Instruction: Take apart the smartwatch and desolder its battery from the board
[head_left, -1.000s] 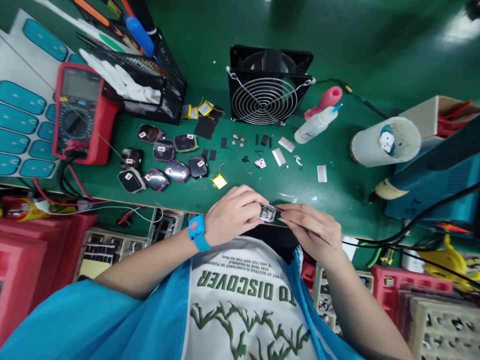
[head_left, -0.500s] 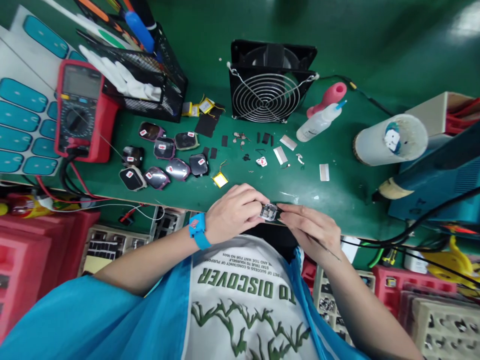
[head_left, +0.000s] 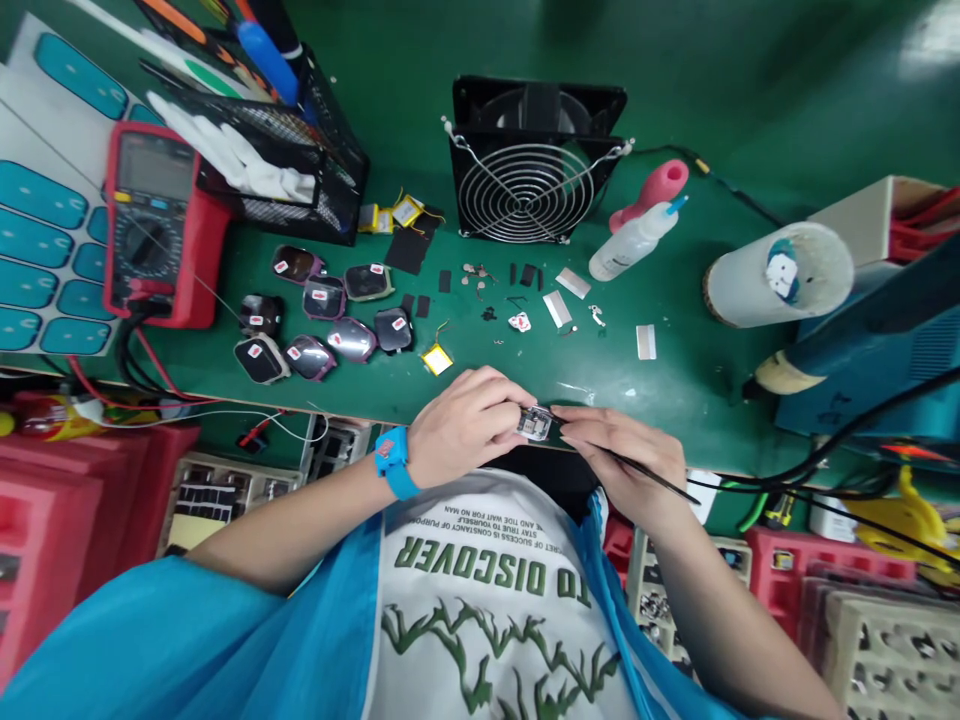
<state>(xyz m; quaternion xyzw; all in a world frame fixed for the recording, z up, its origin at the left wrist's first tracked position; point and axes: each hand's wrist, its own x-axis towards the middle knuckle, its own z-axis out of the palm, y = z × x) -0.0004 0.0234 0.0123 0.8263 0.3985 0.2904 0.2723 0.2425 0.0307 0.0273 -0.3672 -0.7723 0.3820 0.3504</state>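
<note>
My left hand [head_left: 469, 425], a blue strap around its wrist, pinches a small opened watch body [head_left: 535, 423] at the bench's front edge. A circuit board with silvery parts shows in the watch body. From the other side, my right hand [head_left: 630, 460] is closed on slim black tweezers [head_left: 652, 472], their rear end sticking out past the palm. The tweezers' tip is at the watch body's right side; whether it touches is too small to tell. Just beyond my left hand lies a yellow-edged battery [head_left: 437, 359] with thin wires.
Several watch cases [head_left: 352, 340] with stickers lie left of centre. A black fan [head_left: 525, 190] faces me from behind small loose parts [head_left: 519, 321]. A white bottle [head_left: 634, 243] and a round tub [head_left: 780, 275] stand right. A red multimeter [head_left: 154, 225] is left, beside a mesh holder [head_left: 337, 150].
The tweezers have turned slightly in my right hand, and their rear end shows wider and further right. My left hand keeps its hold on the watch body. The view has shifted a little.
</note>
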